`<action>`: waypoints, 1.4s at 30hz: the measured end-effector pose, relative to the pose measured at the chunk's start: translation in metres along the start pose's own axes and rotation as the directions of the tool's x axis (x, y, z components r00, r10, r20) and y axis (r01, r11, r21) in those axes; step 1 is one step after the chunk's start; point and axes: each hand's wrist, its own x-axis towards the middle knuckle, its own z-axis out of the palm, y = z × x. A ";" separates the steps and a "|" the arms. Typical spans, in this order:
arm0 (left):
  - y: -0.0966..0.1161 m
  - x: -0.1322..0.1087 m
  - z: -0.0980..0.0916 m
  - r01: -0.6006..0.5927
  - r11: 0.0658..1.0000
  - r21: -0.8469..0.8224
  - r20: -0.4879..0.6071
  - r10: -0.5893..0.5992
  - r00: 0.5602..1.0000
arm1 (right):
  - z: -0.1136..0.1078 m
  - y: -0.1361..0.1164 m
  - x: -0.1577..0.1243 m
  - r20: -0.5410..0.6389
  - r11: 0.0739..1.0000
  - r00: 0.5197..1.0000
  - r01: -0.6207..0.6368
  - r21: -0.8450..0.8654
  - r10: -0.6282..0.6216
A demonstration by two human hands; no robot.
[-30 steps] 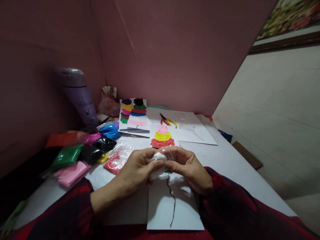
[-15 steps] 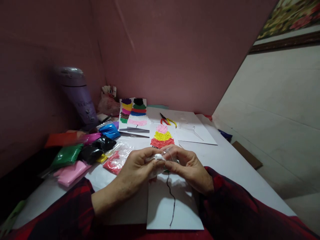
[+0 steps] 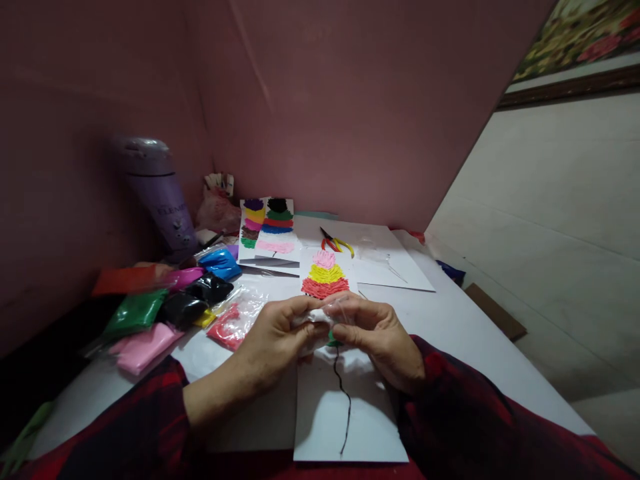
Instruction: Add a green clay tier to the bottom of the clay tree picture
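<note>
My left hand and my right hand are both closed, thumbs and forefingers pinching a small clear plastic bag of white modelling clay between them. They hold it just above a white card. On the card, rough bands of pink, yellow and red clay show beyond my fingers. A bit of green clay is visible under the bag, with a wavy black line running down from it. My fingers hide the card's middle.
Several bags of coloured clay lie to the left, near a purple tumbler. An opened bag of red clay is beside my left wrist. Behind are two clay-covered cards and pliers on a white board.
My fingers have shifted slightly on the bag; less white clay shows between the thumbs, and more green shows beneath. The view has moved very slightly.
</note>
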 end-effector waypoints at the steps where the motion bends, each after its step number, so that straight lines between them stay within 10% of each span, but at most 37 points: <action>1: 0.000 0.000 0.000 -0.003 1.000 -0.001 0.003 0.003 1.000 | 0.000 0.000 0.000 0.016 1.000 1.000 -0.003 0.006 0.003; 21: 0.004 0.001 0.000 0.013 1.000 -0.019 0.004 -0.013 1.000 | 0.000 -0.007 0.002 0.044 0.979 0.994 0.104 -0.177 -0.098; 34: 0.000 0.000 -0.002 -0.151 0.974 0.169 -0.059 0.163 0.985 | -0.001 -0.005 0.001 -0.023 0.995 0.997 0.068 -0.076 -0.070; 42: -0.013 0.003 -0.002 -0.417 0.733 0.537 0.002 0.494 0.870 | 0.005 -0.005 0.000 -0.046 0.968 0.981 -0.177 0.176 0.188</action>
